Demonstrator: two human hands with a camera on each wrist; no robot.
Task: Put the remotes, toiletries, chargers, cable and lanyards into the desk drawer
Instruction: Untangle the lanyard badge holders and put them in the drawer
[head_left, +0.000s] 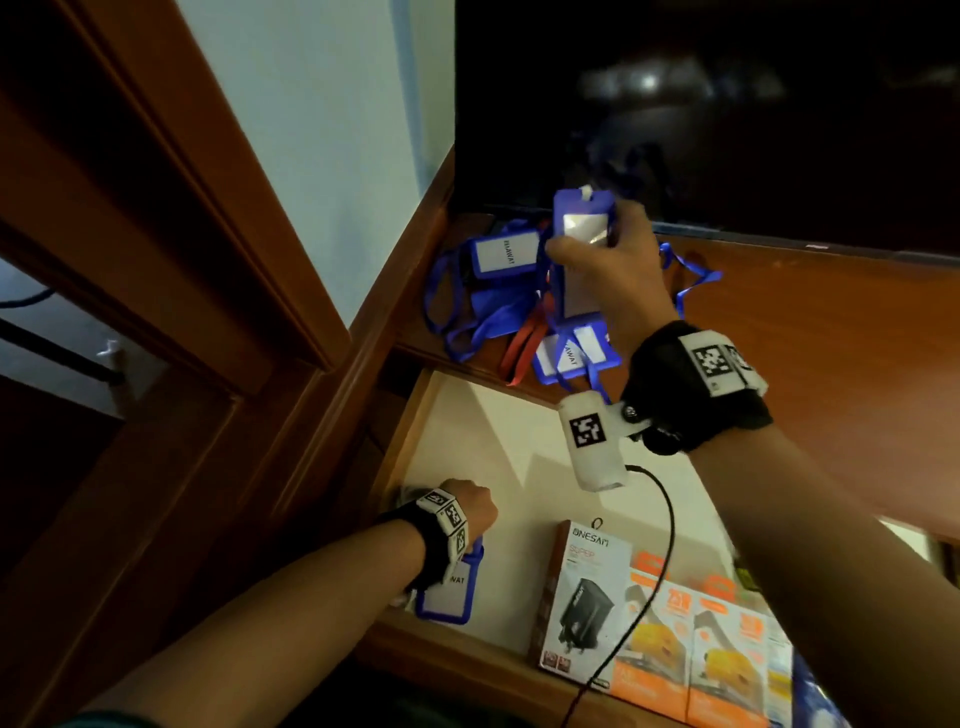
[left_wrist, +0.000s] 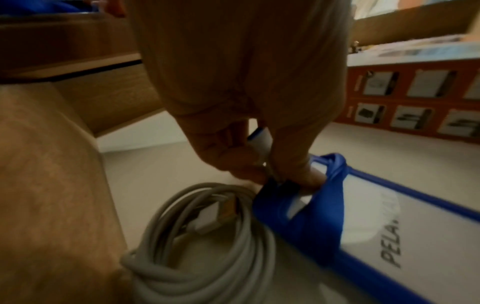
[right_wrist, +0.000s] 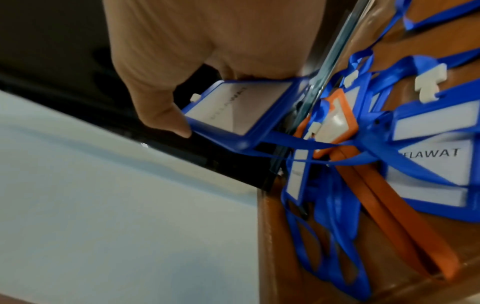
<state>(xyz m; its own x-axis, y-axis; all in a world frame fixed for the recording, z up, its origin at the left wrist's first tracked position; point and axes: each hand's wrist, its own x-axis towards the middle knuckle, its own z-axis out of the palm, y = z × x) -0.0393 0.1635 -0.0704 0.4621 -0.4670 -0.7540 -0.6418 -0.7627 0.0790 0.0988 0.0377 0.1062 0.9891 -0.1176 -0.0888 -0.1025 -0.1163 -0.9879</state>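
My right hand (head_left: 587, 244) grips a blue badge holder (head_left: 579, 228) and holds it above a tangled pile of blue lanyards (head_left: 498, 291) and one orange lanyard (right_wrist: 335, 121) at the desk's back left corner. The lifted badge's strap still runs down into the pile. Down in the open drawer (head_left: 493, 441), my left hand (left_wrist: 270, 176) pinches the strap end of another blue badge holder (left_wrist: 389, 236), which lies flat on the drawer floor. A coiled grey cable (left_wrist: 207, 236) lies beside it. Boxed chargers (head_left: 587, 597) stand along the drawer's front right.
A dark screen (head_left: 727, 104) stands at the back of the wooden desk top (head_left: 805, 364), just behind the pile. A pale wall and a wooden door frame (head_left: 156, 234) close off the left side. A thin black wire (head_left: 660, 545) hangs from my right wrist over the drawer.
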